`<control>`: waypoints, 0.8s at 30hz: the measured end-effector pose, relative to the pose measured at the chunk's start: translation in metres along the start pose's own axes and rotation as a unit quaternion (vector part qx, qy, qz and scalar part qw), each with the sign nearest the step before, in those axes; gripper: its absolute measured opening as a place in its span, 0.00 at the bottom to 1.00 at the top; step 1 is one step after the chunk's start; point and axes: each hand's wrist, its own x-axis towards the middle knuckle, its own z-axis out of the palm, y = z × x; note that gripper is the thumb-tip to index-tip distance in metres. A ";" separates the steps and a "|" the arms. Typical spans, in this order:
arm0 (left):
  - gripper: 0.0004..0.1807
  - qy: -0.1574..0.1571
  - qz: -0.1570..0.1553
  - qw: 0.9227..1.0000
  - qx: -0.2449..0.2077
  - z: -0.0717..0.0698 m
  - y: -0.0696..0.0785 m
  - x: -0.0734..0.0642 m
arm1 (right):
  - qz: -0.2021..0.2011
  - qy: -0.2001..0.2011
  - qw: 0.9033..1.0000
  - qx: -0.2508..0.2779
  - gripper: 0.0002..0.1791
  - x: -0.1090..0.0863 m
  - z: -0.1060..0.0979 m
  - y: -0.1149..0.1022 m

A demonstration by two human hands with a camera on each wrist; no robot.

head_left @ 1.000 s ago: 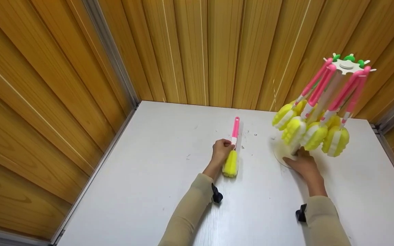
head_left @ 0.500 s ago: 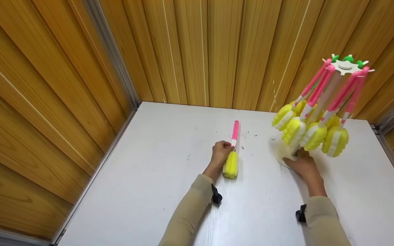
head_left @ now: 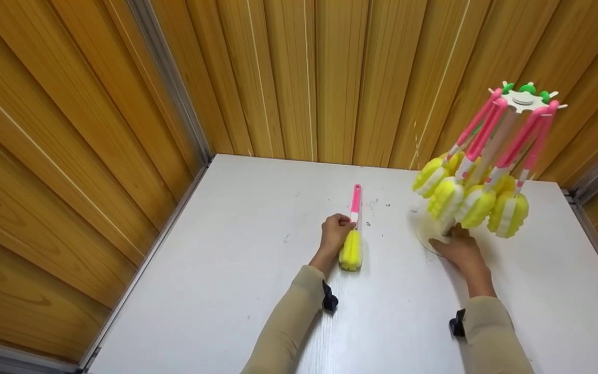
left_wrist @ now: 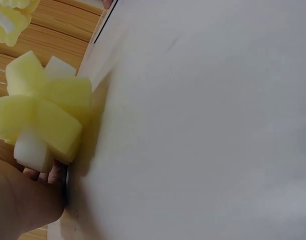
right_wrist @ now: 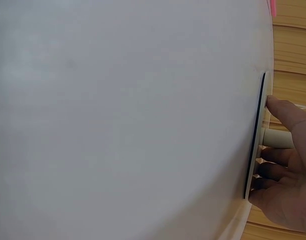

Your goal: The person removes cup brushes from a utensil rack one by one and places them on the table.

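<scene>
Between its thumb and fingers my left hand (head_left: 334, 234) pinches a sponge bottle brush (head_left: 351, 249) at the white neck. Its pink handle points to the back of the table; the yellow and white sponge head faces me. In the left wrist view the end of the sponge head (left_wrist: 40, 107) shows close up, with the fingers partly hidden behind it. On the right stands a white rack (head_left: 523, 99) with several similar brushes hanging round it. My right hand (head_left: 462, 249) presses its round base (right_wrist: 258, 125), thumb and fingers spread either side of the post (right_wrist: 277, 138).
The hanging brushes (head_left: 444, 200) overhang the right hand. Wood-patterned panels (head_left: 288, 78) enclose the white table (head_left: 200, 291) at the back and sides, with metal frame rails (head_left: 169, 78) at the corners. Each wrist carries a black mount (head_left: 329, 297).
The bottle brush has shifted slightly toward me, and its handle end sits a little lower in the head view. Both hands stay nearly still.
</scene>
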 end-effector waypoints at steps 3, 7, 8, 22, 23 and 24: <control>0.09 0.000 -0.001 1.000 0.009 -0.001 0.000 -0.001 | 0.005 -0.004 1.000 0.003 0.51 -0.001 0.001 0.001; 0.08 0.005 -0.005 1.000 0.010 0.000 0.001 -0.001 | 0.004 -0.004 1.000 0.003 0.52 0.000 0.001 0.001; 0.08 0.005 -0.005 1.000 0.009 0.000 0.001 -0.002 | 0.004 -0.004 1.000 0.002 0.52 0.001 0.000 0.002; 0.09 0.011 0.000 1.000 0.007 0.001 0.001 -0.002 | -0.007 -0.004 1.000 -0.010 0.51 0.003 -0.001 0.001; 0.09 0.010 -0.004 1.000 0.009 0.002 0.002 -0.002 | -0.006 -0.005 1.000 -0.012 0.50 0.002 -0.001 0.001; 0.09 0.008 -0.011 1.000 0.009 0.002 0.002 -0.002 | -0.005 -0.006 1.000 -0.014 0.49 0.002 -0.002 0.001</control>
